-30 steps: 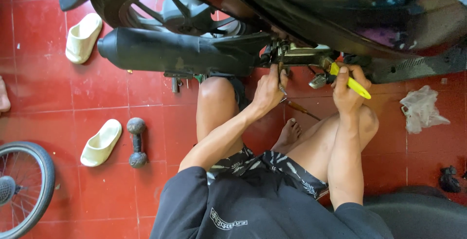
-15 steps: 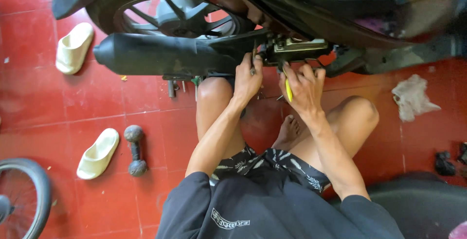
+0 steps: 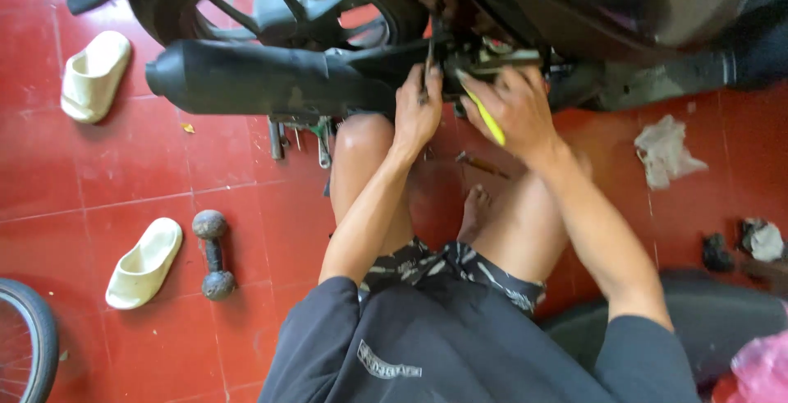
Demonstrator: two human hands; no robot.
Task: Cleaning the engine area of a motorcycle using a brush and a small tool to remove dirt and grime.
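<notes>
Under the motorcycle's belly, just behind the exhaust pipe [image 3: 263, 79], both hands are at a cluster of metal parts [image 3: 492, 60] near the rear wheel [image 3: 279, 9]. The right hand [image 3: 513, 107] is closed around a yellow-handled tool [image 3: 486, 116], whose handle slants down across the palm while its tip is hidden among the parts. The left hand [image 3: 417, 112] is wrapped around a thin dark rod or tool [image 3: 428, 66] standing upright at the same spot; what it ends in cannot be made out.

A second ago the right hand sat further right with the yellow tool pointing away from the bike, and the left hand held lower. Since then both have drawn together and moved up onto the fitting, so the work looks to have gone from readying the tool to applying it.

Beyond the hands, the person sits on the red tiled floor [image 3: 123, 181] with bare knees up. A small tool [image 3: 480, 165] lies on the tiles between the legs, a crumpled rag [image 3: 665, 153] to the right, and two pale slippers [image 3: 144, 263] and a dumbbell [image 3: 213, 254] to the left.
</notes>
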